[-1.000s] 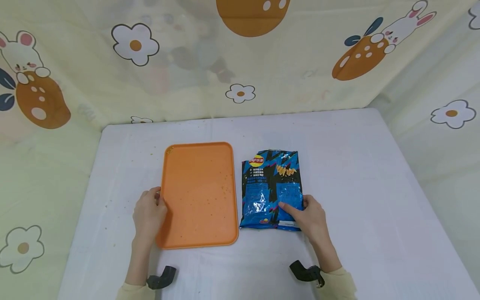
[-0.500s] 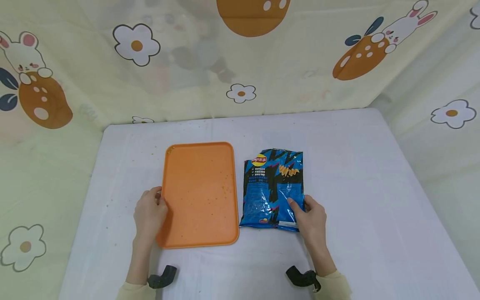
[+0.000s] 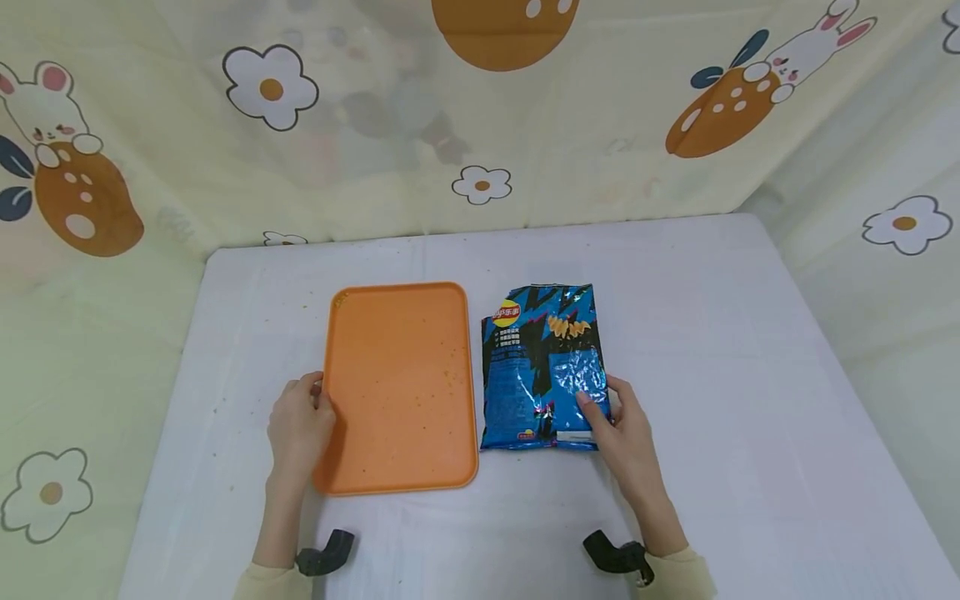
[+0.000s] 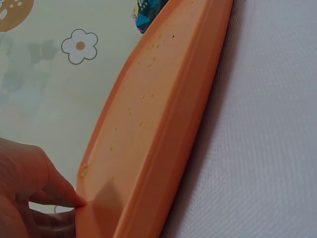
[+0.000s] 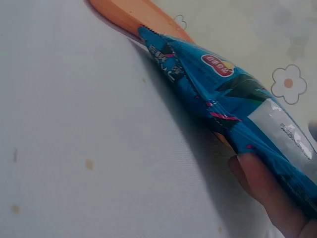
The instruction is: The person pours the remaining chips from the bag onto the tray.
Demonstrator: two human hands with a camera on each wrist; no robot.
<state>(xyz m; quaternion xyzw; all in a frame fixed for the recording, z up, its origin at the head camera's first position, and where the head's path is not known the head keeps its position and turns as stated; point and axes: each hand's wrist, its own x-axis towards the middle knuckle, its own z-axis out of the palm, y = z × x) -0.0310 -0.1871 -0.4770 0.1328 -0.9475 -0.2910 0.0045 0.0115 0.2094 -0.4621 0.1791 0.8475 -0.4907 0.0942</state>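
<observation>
An orange tray (image 3: 397,392) with crumbs on it lies on the white-covered table. My left hand (image 3: 300,425) pinches its left rim; in the left wrist view the fingertips (image 4: 78,201) meet that rim. Right of the tray is a blue and black chip bag (image 3: 543,367) with a torn top left corner. My right hand (image 3: 624,433) grips the bag's lower right side, thumb on top and the other fingers partly hidden under it. In the right wrist view the bag (image 5: 223,99) is tilted, its near side raised off the cloth.
Small crumbs dot the white tablecloth (image 3: 750,400), mostly left of the tray. A patterned curtain (image 3: 375,167) hangs along the table's back edge and continues at the sides. Black wrist mounts (image 3: 324,554) show at both sleeves.
The bag has shifted a little toward the table's back and turned slightly, with my right hand following it. My left hand and the tray stay in place.
</observation>
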